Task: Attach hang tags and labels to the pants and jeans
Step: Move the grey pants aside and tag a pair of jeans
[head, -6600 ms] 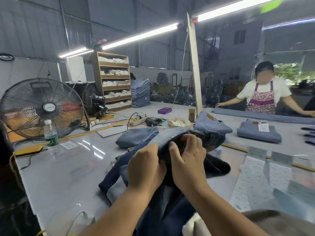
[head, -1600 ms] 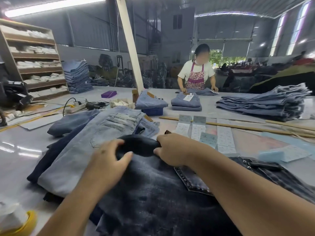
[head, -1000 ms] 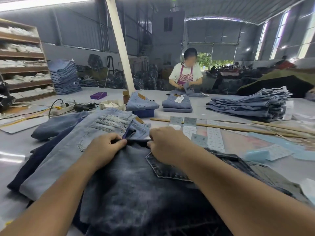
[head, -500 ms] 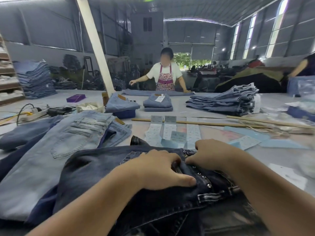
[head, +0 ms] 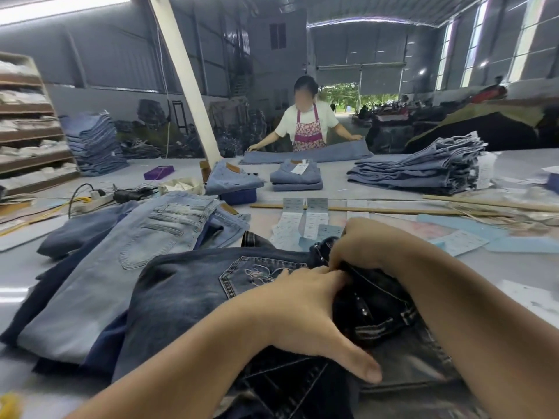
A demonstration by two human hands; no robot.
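Dark washed jeans (head: 187, 285) with an embroidered back pocket lie across the pile in front of me. My left hand (head: 302, 309) lies over the dark waistband, fingers reaching into the fold and thumb spread toward me. My right hand (head: 366, 246) curls round the studded waistband edge at the far side and pinches it. Light blue jeans (head: 127, 255) lie under the dark pair on the left. Strips of white and pale blue paper tags (head: 305, 219) lie on the table just beyond my hands.
A person in an apron (head: 305, 125) spreads jeans at the far table edge. Folded jeans (head: 296, 176) and a tall stack (head: 423, 170) sit mid-table. Wooden sticks (head: 393, 210), a power strip (head: 93, 201) and a purple box (head: 158, 172) lie on the grey table (head: 499, 267).
The dark jeans have been pulled round, so the embroidered pocket now shows. My hands have moved right along the waistband and closer together; my view has tilted slightly left.
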